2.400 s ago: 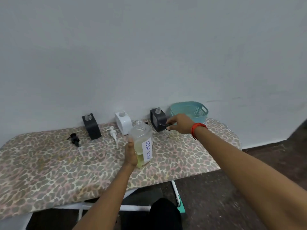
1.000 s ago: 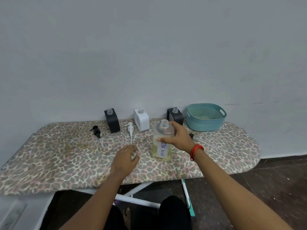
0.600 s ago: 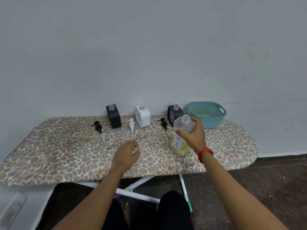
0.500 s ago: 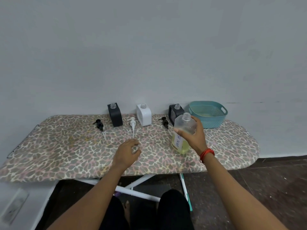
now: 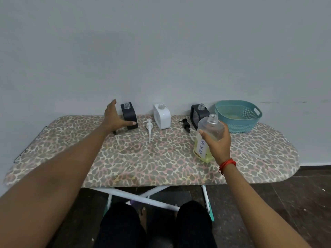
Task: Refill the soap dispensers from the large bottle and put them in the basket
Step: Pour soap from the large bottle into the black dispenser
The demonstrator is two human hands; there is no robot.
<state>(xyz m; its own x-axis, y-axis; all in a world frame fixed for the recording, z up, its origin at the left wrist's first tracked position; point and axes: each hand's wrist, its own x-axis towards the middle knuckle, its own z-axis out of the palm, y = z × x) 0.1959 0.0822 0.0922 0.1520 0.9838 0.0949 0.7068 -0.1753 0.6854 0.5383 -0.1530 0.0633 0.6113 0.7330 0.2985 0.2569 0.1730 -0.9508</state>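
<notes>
Three uncapped dispensers stand along the wall: a black one (image 5: 129, 115) at the left, a white one (image 5: 162, 116) in the middle, a second black one (image 5: 199, 116) at the right. My left hand (image 5: 114, 118) is spread open around the left black dispenser, thumb across its front. My right hand (image 5: 218, 143) grips the large clear bottle (image 5: 207, 138), open-topped, tilted slightly, with yellow soap at its bottom and a handwritten label. A teal basket (image 5: 238, 115) sits at the far right by the wall.
A white pump head (image 5: 149, 126) and a black pump head (image 5: 186, 124) lie on the leopard-print ironing board (image 5: 143, 158). A thin clear tube (image 5: 249, 153) lies at the right. My knees and the board's legs are below the near edge.
My left hand left the middle of the board and reached back to the left black dispenser. My right hand took over the large bottle and carried it to the right.
</notes>
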